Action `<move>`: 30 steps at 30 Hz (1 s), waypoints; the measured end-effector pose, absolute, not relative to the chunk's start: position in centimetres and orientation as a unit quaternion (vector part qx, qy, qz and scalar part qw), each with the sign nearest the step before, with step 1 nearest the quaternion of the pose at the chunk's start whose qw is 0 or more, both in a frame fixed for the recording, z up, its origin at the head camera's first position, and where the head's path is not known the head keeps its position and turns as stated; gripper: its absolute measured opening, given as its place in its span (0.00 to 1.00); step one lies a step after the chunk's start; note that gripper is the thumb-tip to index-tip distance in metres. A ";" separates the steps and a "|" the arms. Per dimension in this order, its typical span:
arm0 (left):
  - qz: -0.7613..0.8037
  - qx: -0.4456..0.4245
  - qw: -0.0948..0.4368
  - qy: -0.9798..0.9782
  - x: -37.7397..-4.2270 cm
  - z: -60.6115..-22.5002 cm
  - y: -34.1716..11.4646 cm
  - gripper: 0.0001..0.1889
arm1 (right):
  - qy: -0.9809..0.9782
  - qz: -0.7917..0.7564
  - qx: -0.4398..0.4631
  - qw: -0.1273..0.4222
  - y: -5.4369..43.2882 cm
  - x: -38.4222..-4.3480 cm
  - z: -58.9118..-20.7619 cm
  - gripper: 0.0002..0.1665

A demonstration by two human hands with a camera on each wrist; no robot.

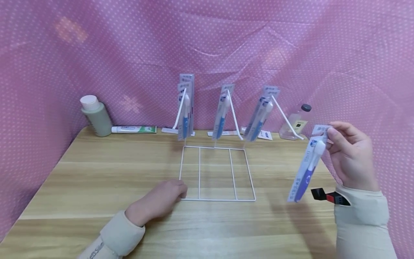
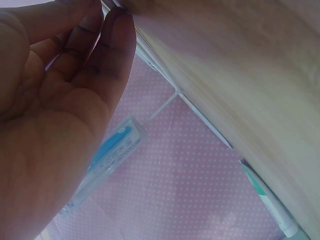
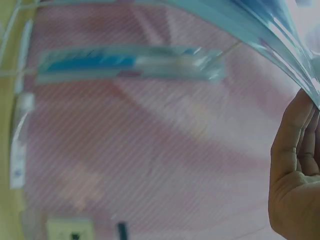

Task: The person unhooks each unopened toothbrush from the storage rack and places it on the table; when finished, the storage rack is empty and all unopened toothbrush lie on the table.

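Observation:
My right hand point(image 1: 350, 154) pinches the top of a packaged toothbrush point(image 1: 308, 167) with a purple handle, which hangs tilted to the right of a white wire display rack point(image 1: 217, 200). Its clear plastic crosses the top of the right wrist view, above the fingers point(image 3: 295, 130). At the rack's front left corner, my left hand point(image 1: 158, 199) holds the base wire between thumb and curled fingers. On the rack's three hooks hang blue-handled packaged toothbrushes, on the left point(image 1: 185, 118), middle point(image 1: 221, 118) and right point(image 1: 258, 120).
Along the table's back edge stand a green bottle point(image 1: 99, 120) with a white cap and a clear bottle point(image 1: 294, 124) with a dark cap. A toothpaste tube point(image 1: 134, 129) and other flat white packs point(image 1: 265, 135) lie between them. A pink dotted cloth point(image 1: 136, 54) hangs behind.

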State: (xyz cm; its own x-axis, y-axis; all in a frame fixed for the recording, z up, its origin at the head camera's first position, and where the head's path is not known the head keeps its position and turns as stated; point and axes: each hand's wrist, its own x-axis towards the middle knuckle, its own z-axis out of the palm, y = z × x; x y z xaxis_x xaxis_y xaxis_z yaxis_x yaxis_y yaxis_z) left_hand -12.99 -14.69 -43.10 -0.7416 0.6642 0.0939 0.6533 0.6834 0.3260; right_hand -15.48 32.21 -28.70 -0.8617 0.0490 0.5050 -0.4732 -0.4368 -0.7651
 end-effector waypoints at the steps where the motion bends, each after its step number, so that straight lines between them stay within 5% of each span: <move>1: 0.172 0.359 0.018 0.917 -13.0 -43.0 -14.7 0.15 | -0.519 0.817 0.196 0.155 32.6 -15.7 -28.9 0.14; 21: 0.176 0.349 0.017 0.920 -13.0 -43.2 -14.7 0.16 | -0.754 0.648 -0.067 -0.081 37.4 -23.8 -37.9 0.04; 30: 0.180 0.349 0.016 0.920 -13.0 -43.2 -14.6 0.15 | -0.816 0.549 -0.082 -0.160 37.1 -26.6 -41.8 0.31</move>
State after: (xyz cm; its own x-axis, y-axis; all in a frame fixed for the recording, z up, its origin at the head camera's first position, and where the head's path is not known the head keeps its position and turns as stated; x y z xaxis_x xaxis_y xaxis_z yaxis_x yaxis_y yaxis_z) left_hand -13.03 -14.58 -43.23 -0.7563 0.6472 0.0952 0.6355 0.6923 0.3419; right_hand -26.58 37.07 -41.76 -0.9355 -0.0410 -0.3509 0.3095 0.3838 -0.8700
